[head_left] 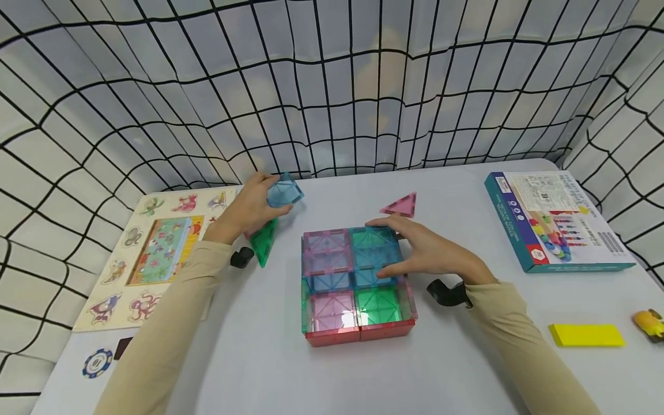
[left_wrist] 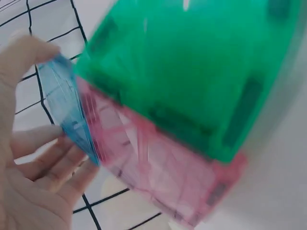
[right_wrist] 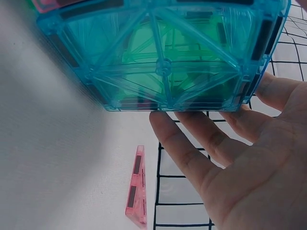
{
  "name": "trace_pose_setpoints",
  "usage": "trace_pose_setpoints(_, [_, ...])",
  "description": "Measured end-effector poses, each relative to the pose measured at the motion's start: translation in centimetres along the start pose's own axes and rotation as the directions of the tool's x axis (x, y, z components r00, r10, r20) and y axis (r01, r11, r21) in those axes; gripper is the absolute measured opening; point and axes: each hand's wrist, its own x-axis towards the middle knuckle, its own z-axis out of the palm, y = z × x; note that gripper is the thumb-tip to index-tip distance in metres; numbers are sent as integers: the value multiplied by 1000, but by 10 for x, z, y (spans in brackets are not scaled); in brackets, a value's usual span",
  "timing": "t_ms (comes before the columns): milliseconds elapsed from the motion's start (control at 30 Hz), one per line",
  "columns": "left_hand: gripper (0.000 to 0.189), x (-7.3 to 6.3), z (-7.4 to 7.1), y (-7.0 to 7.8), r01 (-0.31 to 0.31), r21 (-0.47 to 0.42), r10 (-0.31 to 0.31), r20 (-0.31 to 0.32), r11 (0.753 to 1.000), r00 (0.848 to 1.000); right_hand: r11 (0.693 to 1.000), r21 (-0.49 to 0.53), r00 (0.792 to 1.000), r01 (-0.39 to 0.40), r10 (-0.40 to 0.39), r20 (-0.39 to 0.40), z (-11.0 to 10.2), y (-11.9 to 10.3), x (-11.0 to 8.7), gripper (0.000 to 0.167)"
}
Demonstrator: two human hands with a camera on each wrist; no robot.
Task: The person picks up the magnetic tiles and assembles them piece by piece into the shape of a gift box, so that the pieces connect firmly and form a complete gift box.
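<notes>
My left hand [head_left: 249,210] pinches a clear blue magnetic tile [head_left: 284,191] between thumb and fingers at the table's back left. Just below that hand, a green triangular tile [head_left: 263,242] leans; in the left wrist view it overlaps a pink tile [left_wrist: 158,153]. A box-like build of clear magnetic tiles [head_left: 332,333] stands mid-table, pink and blue-green over its back half, with red walls at the front. My right hand [head_left: 433,248] grips its blue back-right part [right_wrist: 163,67], fingers at the back edge and thumb over the top. Behind it lies a pink triangular tile [head_left: 402,206].
A wooden animal puzzle board [head_left: 116,288] lies at left, a poker chip [head_left: 97,363] in front of it. At right are a boxed toy set [head_left: 565,222], a yellow block [head_left: 587,335] and a small yellow toy [head_left: 649,324]. Black netting [head_left: 353,106] surrounds the table [head_left: 259,357].
</notes>
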Motion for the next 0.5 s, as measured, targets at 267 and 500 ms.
trace_pose_setpoints(267, [79,-13,-6,-6,-92,-164,73,-119,982,990,1000,10,1000,-14,14,6,0,-2,0,85])
trace_pose_setpoints(500, [79,-26,-6,-4,-51,-415,-2,-127,909,992,1000,12,1000,-8,8,5,0,-3,1,87])
